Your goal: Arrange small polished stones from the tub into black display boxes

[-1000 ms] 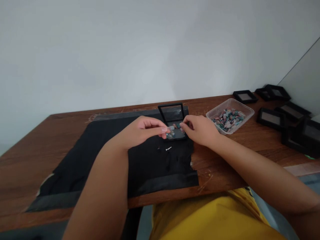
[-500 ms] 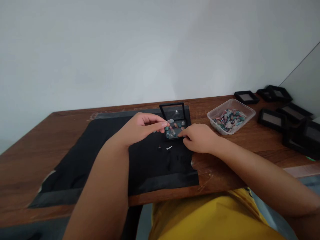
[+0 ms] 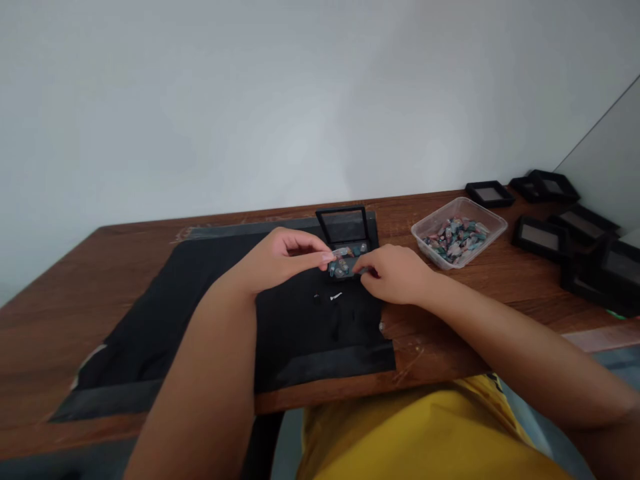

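Between thumb and index finger my left hand (image 3: 290, 260) pinches a small clear press-on nail (image 3: 343, 252), held over a small black box (image 3: 371, 232). The box lies with its windowed lid (image 3: 344, 227) raised at the back. Inside it are several decorated press-on nails (image 3: 342, 268) in teal, brownish and clear tones, partly covered by my fingers. My right hand (image 3: 395, 272) is closed at the box's right front corner, index fingertip over the inside and thumb at the front edge. A white sliver (image 3: 336, 296) and a tiny dark bit (image 3: 317, 296) lie in front of the box.
A black mat (image 3: 210, 287) covers part of the wooden table (image 3: 65, 300). To the right stands a clear plastic tub (image 3: 493, 233) of loose nails. Several black boxes (image 3: 540, 237) lie farther right. A pale wall (image 3: 250, 113) rises behind the table.
The clear nail in my left hand has tilted and come lower over the box. My right hand stays at the corner of the box. The whole view has shifted slightly.
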{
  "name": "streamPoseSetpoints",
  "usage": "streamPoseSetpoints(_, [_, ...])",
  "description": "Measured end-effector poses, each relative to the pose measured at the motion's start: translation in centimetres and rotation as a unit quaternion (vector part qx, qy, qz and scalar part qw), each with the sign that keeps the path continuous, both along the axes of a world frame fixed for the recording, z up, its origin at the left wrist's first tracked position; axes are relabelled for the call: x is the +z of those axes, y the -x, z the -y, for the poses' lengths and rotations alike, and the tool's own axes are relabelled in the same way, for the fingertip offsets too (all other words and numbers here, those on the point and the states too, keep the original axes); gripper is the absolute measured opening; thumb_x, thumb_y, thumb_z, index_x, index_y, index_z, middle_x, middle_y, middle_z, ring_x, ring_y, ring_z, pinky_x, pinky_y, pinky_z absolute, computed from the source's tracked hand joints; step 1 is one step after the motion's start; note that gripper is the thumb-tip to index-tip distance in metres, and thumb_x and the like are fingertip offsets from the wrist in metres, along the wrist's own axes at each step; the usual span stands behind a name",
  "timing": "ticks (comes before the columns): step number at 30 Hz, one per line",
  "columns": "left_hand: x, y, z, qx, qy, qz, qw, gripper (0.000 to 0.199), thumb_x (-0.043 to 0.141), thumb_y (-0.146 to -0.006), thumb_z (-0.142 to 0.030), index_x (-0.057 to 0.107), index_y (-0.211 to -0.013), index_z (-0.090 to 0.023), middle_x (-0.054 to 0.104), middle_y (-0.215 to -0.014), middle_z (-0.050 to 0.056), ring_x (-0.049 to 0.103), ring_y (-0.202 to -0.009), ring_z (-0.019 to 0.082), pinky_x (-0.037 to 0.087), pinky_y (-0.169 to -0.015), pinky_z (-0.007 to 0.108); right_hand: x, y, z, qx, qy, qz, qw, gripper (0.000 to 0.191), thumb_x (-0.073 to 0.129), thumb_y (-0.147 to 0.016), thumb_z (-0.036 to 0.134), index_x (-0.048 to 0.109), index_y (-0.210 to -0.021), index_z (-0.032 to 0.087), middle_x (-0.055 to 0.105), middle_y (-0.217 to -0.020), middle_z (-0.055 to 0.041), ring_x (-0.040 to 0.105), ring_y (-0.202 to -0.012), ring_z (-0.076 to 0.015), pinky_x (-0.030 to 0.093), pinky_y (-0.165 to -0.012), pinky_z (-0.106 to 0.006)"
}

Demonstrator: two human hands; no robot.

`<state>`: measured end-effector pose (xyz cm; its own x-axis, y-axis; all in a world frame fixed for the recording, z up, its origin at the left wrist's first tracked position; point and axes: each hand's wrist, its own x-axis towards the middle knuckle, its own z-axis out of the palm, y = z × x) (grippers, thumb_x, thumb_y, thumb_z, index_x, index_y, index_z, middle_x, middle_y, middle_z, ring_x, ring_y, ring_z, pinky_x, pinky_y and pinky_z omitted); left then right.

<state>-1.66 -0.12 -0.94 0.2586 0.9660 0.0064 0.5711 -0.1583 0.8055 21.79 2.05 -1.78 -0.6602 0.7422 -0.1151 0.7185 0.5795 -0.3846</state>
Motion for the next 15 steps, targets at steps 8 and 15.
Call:
streamPoseSetpoints(8, [0.16, -0.4, 0.07, 0.003, -0.01, -0.008, 1.0, 0.031, 0.069, -0.08, -0.049, 0.077, -0.069, -0.022, 0.076, -0.071, 0.003, 0.071, -0.072, 0.017, 0.058, -0.072, 0.025, -0.15, 0.04, 0.24, 0.014, -0.028, 0.036, 0.999, 0.036, 0.054, -0.093, 0.024, 0.084, -0.112, 0.027, 0.082, -0.111, -0.0109, 0.075, -0.102, -0.0317, 0.05, -0.081, -0.038])
streamPoseSetpoints(15, [0.06, -0.15, -0.06, 0.006, -0.002, -0.008, 1.0, 0.032, 0.068, -0.081, -0.051, 0.076, -0.069, -0.022, 0.076, -0.071, 0.003, 0.07, -0.071, 0.016, 0.056, -0.071, 0.025, -0.18, 0.12, 0.03, -0.018, 0.02, -0.05, 0.998, 0.028, 0.057, -0.096, 0.028, 0.082, -0.108, 0.023, 0.08, -0.096, -0.0063, 0.068, -0.086, -0.0218, 0.04, -0.07, -0.031])
